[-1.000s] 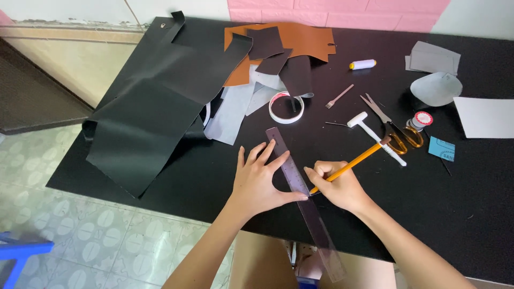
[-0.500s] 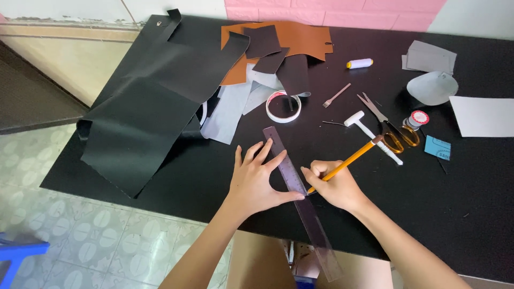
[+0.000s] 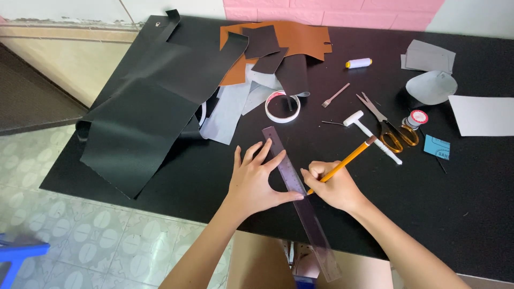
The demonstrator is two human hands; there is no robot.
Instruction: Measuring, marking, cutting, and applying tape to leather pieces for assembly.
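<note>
My left hand (image 3: 257, 179) lies flat with spread fingers, pressing a long translucent purple ruler (image 3: 284, 155) onto the black table (image 3: 455, 214). The ruler runs diagonally from the table's middle past its near edge. My right hand (image 3: 334, 186) grips a yellow pencil (image 3: 348, 159), its tip down against the ruler's right edge and its brown end pointing up right.
Large black leather sheets (image 3: 144, 118) and brown leather (image 3: 300, 40) lie at the back left. A tape roll (image 3: 282, 106), white mallet (image 3: 369, 134), orange-handled scissors (image 3: 393, 134), fork-like tool (image 3: 334, 96), thread spool (image 3: 358, 63) and paper (image 3: 482, 115) sit beyond my hands.
Both hands and the ruler have stayed nearly in place; the pencil tip has slid slightly along the ruler's edge.
</note>
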